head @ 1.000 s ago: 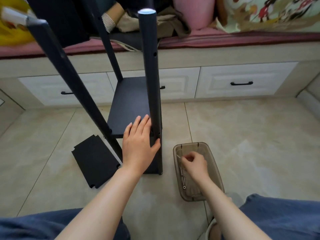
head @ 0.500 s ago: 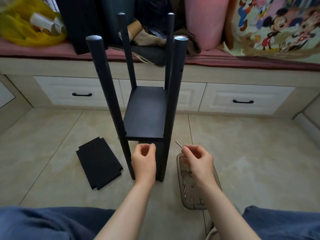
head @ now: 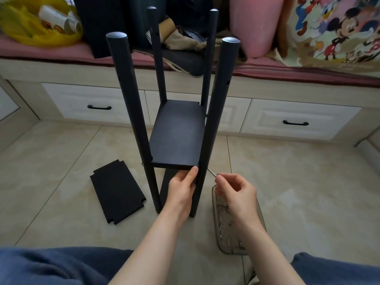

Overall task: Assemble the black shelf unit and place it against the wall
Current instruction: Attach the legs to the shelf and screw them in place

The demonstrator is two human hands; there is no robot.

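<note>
Now left hand [head: 181, 190] grips the shelf unit [head: 177, 134]; right hand [head: 238, 192] pinches a screw [head: 211, 172].

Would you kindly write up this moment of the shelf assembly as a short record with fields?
shelf unit: upright on the floor, four posts, one fitted board low down
left hand: grips the near right post just under the fitted board
right hand: pinches a screw, tip at that post, level with the board
tray: on the floor below the right hand, small hardware inside
loose board: flat on the floor, left of the unit
</note>
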